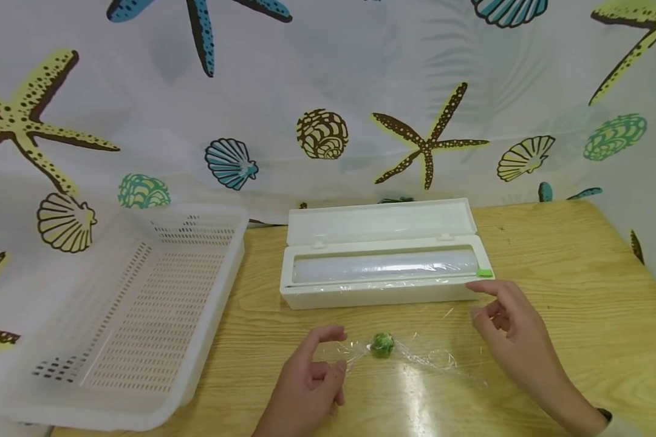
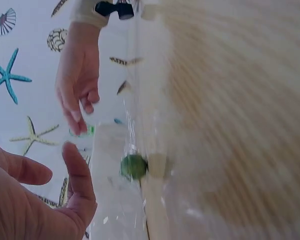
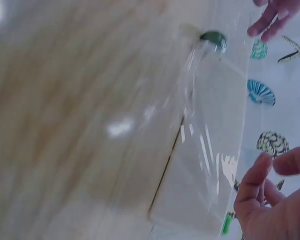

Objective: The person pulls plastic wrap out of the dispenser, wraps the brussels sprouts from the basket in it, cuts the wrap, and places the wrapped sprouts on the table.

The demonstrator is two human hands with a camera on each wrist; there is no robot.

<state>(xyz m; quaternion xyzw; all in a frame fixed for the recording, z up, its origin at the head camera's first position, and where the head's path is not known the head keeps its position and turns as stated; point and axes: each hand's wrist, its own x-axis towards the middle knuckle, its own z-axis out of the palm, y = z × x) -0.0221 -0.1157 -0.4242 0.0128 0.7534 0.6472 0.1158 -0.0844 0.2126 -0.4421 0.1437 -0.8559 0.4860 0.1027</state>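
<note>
A small round green ball, leafy-looking like a Brussels sprout (image 1: 382,345), lies on the wooden table, wrapped in clear cling film (image 1: 429,359). The film is twisted on both sides of it and trails out to the right. Just left of the ball is my left hand (image 1: 310,379), thumb and index finger apart, nothing between them. My right hand (image 1: 516,340) hovers right of the film with loosely bent fingers, its index fingertip overlapping the front right corner of the white cling film dispenser (image 1: 379,295) in the head view. Both wrist views show thumb and fingertips parted.
The dispenser's lid (image 1: 381,222) stands open behind a roll of film (image 1: 385,267), with a green slider (image 1: 485,273) at its right end. A white perforated basket (image 1: 218,303) stands at the left. Behind the table (image 1: 557,255) hangs a sea-patterned cloth (image 1: 284,79).
</note>
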